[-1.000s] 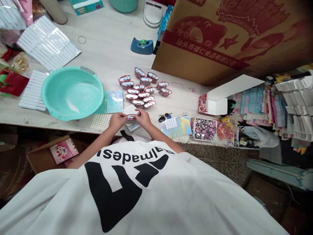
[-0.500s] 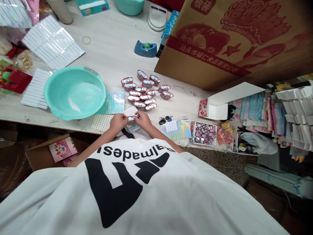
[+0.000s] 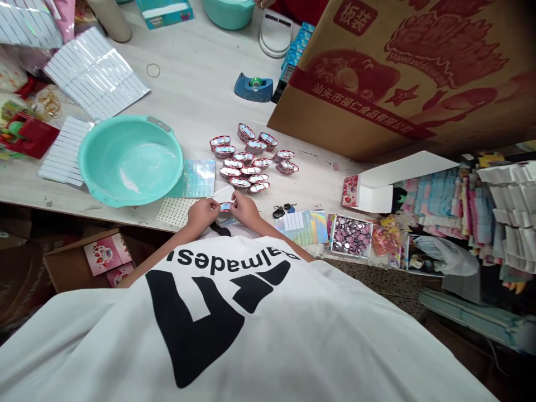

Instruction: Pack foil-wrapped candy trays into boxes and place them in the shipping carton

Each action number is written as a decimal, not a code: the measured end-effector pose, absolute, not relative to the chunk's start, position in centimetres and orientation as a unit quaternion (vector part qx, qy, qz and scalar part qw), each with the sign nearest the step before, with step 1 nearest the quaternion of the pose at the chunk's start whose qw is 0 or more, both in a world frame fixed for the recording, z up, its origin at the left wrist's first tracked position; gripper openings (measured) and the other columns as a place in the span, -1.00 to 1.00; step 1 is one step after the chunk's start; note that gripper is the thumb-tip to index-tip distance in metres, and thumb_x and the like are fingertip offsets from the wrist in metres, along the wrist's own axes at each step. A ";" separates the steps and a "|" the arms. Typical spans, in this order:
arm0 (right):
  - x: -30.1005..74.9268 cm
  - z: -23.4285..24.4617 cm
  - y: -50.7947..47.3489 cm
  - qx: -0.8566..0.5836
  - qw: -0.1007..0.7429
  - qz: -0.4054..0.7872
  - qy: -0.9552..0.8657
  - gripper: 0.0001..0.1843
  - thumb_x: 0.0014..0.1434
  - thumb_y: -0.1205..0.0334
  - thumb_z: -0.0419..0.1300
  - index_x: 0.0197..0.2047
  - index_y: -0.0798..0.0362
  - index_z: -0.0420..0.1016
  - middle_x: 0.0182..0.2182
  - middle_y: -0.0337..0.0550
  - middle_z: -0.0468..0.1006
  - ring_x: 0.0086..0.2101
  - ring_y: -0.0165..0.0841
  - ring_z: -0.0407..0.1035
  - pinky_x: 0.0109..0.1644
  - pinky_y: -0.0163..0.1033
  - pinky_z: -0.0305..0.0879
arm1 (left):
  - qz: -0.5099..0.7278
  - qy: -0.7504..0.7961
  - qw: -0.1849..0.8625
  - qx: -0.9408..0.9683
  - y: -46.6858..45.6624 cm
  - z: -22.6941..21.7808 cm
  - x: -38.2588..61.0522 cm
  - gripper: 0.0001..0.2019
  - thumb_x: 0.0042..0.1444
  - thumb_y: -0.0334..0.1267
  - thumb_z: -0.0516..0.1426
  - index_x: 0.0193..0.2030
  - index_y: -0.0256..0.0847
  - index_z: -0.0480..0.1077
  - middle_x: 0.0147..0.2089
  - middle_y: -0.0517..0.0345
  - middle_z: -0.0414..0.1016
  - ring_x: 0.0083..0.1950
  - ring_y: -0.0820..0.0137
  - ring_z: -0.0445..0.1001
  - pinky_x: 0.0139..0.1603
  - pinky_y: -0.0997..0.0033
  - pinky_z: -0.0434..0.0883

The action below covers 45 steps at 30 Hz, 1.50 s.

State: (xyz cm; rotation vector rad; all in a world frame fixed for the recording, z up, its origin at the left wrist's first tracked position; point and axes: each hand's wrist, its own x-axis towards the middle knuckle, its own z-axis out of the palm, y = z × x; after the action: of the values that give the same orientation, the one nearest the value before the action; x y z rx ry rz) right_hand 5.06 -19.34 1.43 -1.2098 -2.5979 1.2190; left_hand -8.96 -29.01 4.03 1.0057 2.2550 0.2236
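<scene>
Drawn slightly closer, the left hand and right hand pinch, with the fingers of both, the ends of a small red-and-silver foil piece above the bench near edge; it looks light and easily creased, so its ends seem the safest hold.

The left hand and the right hand come together low in front of the chest, almost meeting at the fingertips. Both are curled inward, with thumbs and fingers pinching something small between them. The wrists are bent slightly, backs of the hands facing up. The left arm and the right arm angle in from under the white shirt sleeves, bare from the sleeves down, with the upper arms hidden beneath the shirt
</scene>
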 end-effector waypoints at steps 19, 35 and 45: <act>4.9 -1.0 -18.2 -0.436 -0.064 0.515 -0.735 -0.85 0.27 0.22 0.20 -0.15 0.06 0.56 -0.52 -0.33 0.45 -0.48 -0.43 0.32 -0.33 -0.37 0.17 | 0.325 0.715 0.489 0.380 -29.3 -1.8 -11.1 -0.53 0.05 0.06 0.16 -0.05 -0.26 0.57 0.06 -0.09 0.59 0.11 0.17 0.50 0.22 0.19 0.36; 6.4 -2.2 -20.2 -0.455 0.021 0.509 -0.730 -0.40 -0.06 0.24 0.48 0.08 0.09 0.54 0.02 -0.04 0.49 -0.09 -0.29 0.44 0.02 -0.26 0.34 | 0.231 0.624 0.497 0.557 -30.4 -3.5 -13.6 -0.33 0.05 0.04 0.17 0.30 -0.17 0.37 0.33 -0.04 0.39 0.33 0.08 0.36 0.38 0.10 0.24; 14.7 1.0 -16.6 -0.474 0.090 0.379 -0.790 -0.59 0.10 0.05 0.39 -0.04 0.09 0.57 -0.11 -0.03 0.58 -0.06 -0.19 0.44 0.05 -0.18 0.30 | 0.330 0.765 0.337 0.439 -28.5 -0.3 -8.1 -0.58 0.13 0.04 0.11 0.01 -0.18 0.45 0.07 -0.07 0.54 0.11 0.17 0.50 0.20 0.17 0.42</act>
State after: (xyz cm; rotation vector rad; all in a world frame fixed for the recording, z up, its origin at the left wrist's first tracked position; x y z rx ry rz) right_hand 14.65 -16.61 0.97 -1.4080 -2.3487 1.1271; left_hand -8.10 -28.46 -0.29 1.1447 1.9942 0.8601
